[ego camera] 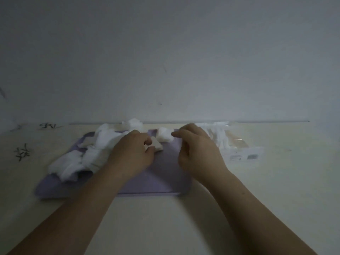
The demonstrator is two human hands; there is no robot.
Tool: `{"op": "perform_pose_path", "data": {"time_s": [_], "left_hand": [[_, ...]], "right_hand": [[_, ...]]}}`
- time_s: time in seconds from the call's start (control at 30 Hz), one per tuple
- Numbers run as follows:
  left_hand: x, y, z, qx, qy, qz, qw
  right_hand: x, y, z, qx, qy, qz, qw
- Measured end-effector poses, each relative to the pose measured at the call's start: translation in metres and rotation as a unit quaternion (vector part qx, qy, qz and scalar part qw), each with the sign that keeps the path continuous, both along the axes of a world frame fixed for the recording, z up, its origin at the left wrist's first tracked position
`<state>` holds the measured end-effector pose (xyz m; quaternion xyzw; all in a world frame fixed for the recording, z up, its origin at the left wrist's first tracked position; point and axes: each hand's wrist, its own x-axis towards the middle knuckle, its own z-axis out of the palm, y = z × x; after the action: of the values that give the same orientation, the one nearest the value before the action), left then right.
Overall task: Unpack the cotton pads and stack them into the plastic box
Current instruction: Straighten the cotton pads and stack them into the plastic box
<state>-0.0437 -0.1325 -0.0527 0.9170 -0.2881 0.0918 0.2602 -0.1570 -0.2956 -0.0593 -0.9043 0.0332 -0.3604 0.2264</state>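
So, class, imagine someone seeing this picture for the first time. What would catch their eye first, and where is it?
Two bare hands meet mid-frame over a purple tray. The left hand pinches a small cotton pad, and the right hand hovers beside a second pad. A loose heap of white pads spills over the tray's left side, and a clear packet lies to the right.
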Motion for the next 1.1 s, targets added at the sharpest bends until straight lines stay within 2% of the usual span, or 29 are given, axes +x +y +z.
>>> {"op": "perform_pose_path", "data": {"time_s": [0.1, 0.2, 0.47, 0.57, 0.73, 0.93, 1.0, 1.1], "left_hand": [[0.007, 0.028, -0.01, 0.047, -0.008, 0.021, 0.999], [0.005, 0.037, -0.019, 0.064, -0.013, -0.005, 0.998], [0.008, 0.044, -0.021, -0.046, 0.014, -0.063, 0.997], [0.008, 0.049, -0.023, -0.02, -0.001, -0.064, 0.998], [0.011, 0.056, -0.025, 0.017, 0.014, -0.048, 0.999], [0.017, 0.057, -0.028, 0.021, 0.06, -0.048, 0.997], [0.015, 0.056, -0.028, 0.008, 0.086, -0.06, 0.994], [0.014, 0.055, -0.028, 0.007, 0.128, -0.083, 0.988]], "right_hand": [[0.005, 0.015, -0.009, 0.029, 0.093, 0.063, 0.993], [0.005, 0.018, -0.013, 0.019, 0.143, 0.091, 0.985], [0.017, 0.018, -0.012, -0.021, 0.232, 0.069, 0.97], [0.036, 0.026, 0.003, -0.073, 0.276, 0.076, 0.955], [0.07, 0.04, 0.007, -0.077, 0.345, 0.087, 0.932], [0.053, 0.03, 0.002, -0.019, 0.291, 0.073, 0.954], [0.047, 0.024, 0.002, -0.001, 0.289, 0.052, 0.956], [0.047, 0.019, -0.003, 0.035, 0.237, 0.014, 0.971]]}}
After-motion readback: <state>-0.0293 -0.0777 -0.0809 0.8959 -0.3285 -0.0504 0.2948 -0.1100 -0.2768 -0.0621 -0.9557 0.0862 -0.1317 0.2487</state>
